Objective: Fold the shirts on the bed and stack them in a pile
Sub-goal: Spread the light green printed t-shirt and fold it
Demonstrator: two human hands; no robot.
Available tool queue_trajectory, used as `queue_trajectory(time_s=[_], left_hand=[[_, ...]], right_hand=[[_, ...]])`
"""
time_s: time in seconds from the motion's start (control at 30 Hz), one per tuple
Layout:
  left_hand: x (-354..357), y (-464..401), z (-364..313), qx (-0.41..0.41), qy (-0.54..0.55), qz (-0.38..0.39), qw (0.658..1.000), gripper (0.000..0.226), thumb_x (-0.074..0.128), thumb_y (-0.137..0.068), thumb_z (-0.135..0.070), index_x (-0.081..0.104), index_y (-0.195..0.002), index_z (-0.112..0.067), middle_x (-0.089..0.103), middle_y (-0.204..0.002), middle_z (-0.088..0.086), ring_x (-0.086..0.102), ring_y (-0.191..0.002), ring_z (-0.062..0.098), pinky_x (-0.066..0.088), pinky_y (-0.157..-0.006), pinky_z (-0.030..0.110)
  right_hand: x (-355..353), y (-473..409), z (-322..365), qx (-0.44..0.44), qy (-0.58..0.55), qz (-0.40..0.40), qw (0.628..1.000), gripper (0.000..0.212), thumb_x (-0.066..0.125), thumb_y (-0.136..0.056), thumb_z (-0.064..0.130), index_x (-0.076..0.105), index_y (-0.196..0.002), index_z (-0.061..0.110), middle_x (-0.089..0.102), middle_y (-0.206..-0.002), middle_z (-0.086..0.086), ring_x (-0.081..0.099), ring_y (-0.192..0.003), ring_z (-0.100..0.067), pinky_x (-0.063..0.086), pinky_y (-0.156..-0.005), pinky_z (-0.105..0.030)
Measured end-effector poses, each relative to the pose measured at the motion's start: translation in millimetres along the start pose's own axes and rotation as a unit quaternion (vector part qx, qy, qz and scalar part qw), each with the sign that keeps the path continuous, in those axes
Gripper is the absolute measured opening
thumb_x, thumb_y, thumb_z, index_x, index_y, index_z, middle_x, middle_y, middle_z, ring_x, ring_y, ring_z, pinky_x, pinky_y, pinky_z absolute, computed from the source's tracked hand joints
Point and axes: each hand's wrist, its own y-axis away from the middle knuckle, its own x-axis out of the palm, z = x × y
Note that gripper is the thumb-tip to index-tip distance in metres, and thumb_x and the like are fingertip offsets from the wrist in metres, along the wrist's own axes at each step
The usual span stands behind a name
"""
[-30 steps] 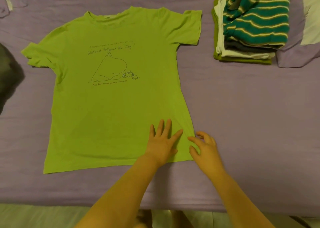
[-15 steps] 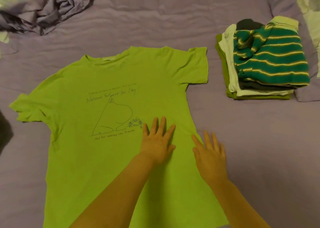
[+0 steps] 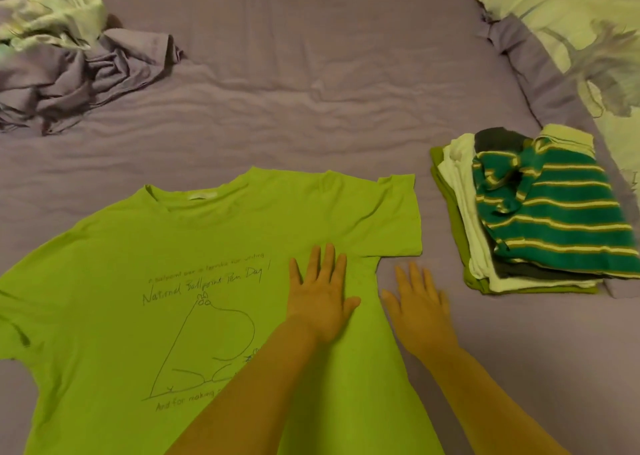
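Observation:
A lime green T-shirt (image 3: 145, 257) with a line drawing and handwriting on its front lies spread flat, face up, on the purple bed sheet (image 3: 311, 84). My left hand (image 3: 320, 295) lies flat on the shirt's right chest, fingers straight, just below the right sleeve. My right hand (image 3: 417, 311) is flat with spread fingers on the sheet right beside the shirt's side seam, under the sleeve. A pile of folded shirts (image 3: 533, 212), topped by a green striped one, stands to the right.
A crumpled heap of purple and pale cloth (image 3: 72, 60) lies at the far left. A floral pillow or duvet (image 3: 575, 39) fills the far right corner. The shirt's lower hem is out of frame.
Both hands have slid up along the shirt's right side from the hem to just below the sleeve. The view has tilted up toward the head of the bed.

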Motion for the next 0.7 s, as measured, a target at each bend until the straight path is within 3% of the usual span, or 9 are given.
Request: queue_trajectory(time_s=[0.1,0.17,0.23,0.27,0.37,0.43,0.5,0.57,0.7], left_hand=[[-6,-25,12,-0.014,0.007,-0.022,1.0,0.08,-0.004,-0.082,-0.069,-0.021,-0.146,-0.024,-0.034,-0.146,0.0,-0.026,-0.141,0.026,-0.013,-0.113,0.058],[-9,-44,20,-0.019,0.008,-0.046,0.999,0.087,-0.023,-0.065,-0.072,-0.027,-0.14,-0.027,-0.037,-0.142,0.0,-0.028,-0.14,0.026,-0.012,-0.112,0.059],[-13,-61,23,-0.025,0.014,-0.065,0.997,0.094,-0.036,-0.054,-0.075,-0.029,-0.136,-0.028,-0.036,-0.143,0.001,-0.024,-0.142,0.027,-0.013,-0.111,0.058],[-14,-69,24,-0.027,0.022,-0.079,0.996,0.096,-0.04,-0.053,-0.073,-0.028,-0.136,-0.027,-0.034,-0.144,0.001,-0.021,-0.143,0.027,-0.013,-0.111,0.056],[-17,-93,19,-0.034,0.054,-0.115,0.991,0.091,-0.027,-0.07,-0.073,-0.01,-0.146,-0.025,-0.01,-0.157,0.004,-0.007,-0.146,0.03,-0.009,-0.113,0.055],[-17,-105,13,-0.033,0.036,-0.141,0.989,0.082,-0.007,-0.088,-0.068,0.023,-0.147,-0.021,0.024,-0.154,0.011,0.02,-0.142,0.038,0.006,-0.112,0.059],[-13,-115,9,-0.04,0.02,-0.146,0.988,0.076,0.005,-0.092,-0.065,0.04,-0.142,-0.019,0.038,-0.148,0.013,0.031,-0.137,0.041,0.013,-0.104,0.061],[-16,-123,8,-0.03,0.028,-0.144,0.989,0.077,0.006,-0.091,-0.067,0.04,-0.142,-0.02,0.037,-0.148,0.012,0.028,-0.138,0.04,0.012,-0.106,0.061],[-32,-119,18,-0.008,0.15,-0.187,0.971,0.081,0.004,-0.086,-0.073,0.023,-0.149,-0.026,0.015,-0.158,0.003,0.005,-0.147,0.023,-0.002,-0.117,0.046]], right_hand=[[-5,-34,-2,-0.015,-0.003,-0.023,1.0,0.081,0.004,-0.097,0.055,0.062,-0.118,0.003,0.058,-0.126,-0.021,0.049,-0.123,-0.043,0.04,-0.091,-0.067],[-4,-48,-5,-0.037,-0.025,-0.043,0.998,0.077,0.009,-0.097,0.055,0.063,-0.114,0.003,0.061,-0.122,-0.019,0.049,-0.123,-0.042,0.035,-0.094,-0.066],[-1,-52,-6,-0.062,-0.119,-0.12,0.984,0.064,0.026,-0.095,0.053,0.05,-0.132,0.006,0.048,-0.139,-0.013,0.035,-0.135,-0.033,0.024,-0.108,-0.056],[-5,-53,-7,-0.046,-0.221,-0.168,0.96,0.058,0.037,-0.095,0.046,0.039,-0.14,0.01,0.037,-0.147,-0.005,0.025,-0.14,-0.028,0.02,-0.113,-0.049],[-23,-59,-5,0.062,-0.547,-0.121,0.826,0.057,0.048,-0.097,0.02,0.02,-0.147,0.022,0.026,-0.143,0.015,0.024,-0.137,-0.01,0.026,-0.102,-0.017],[-32,-75,0,0.108,-0.599,-0.128,0.783,0.062,0.05,-0.095,0.022,0.019,-0.148,0.023,0.03,-0.139,0.015,0.031,-0.127,-0.003,0.03,-0.095,-0.015],[-40,-95,6,0.114,-0.602,-0.134,0.779,0.076,0.061,-0.089,0.02,0.015,-0.149,0.022,0.035,-0.135,0.012,0.039,-0.12,-0.005,0.038,-0.094,-0.024],[-47,-113,13,0.125,-0.572,-0.138,0.799,0.082,0.065,-0.087,0.011,0.013,-0.15,0.019,0.036,-0.144,0.002,0.044,-0.125,-0.017,0.04,-0.094,-0.028],[-60,-115,33,0.075,-0.531,-0.184,0.824,0.074,0.057,-0.088,0.001,0.019,-0.149,0.017,0.031,-0.151,0.0,0.037,-0.132,-0.015,0.03,-0.086,-0.011]])
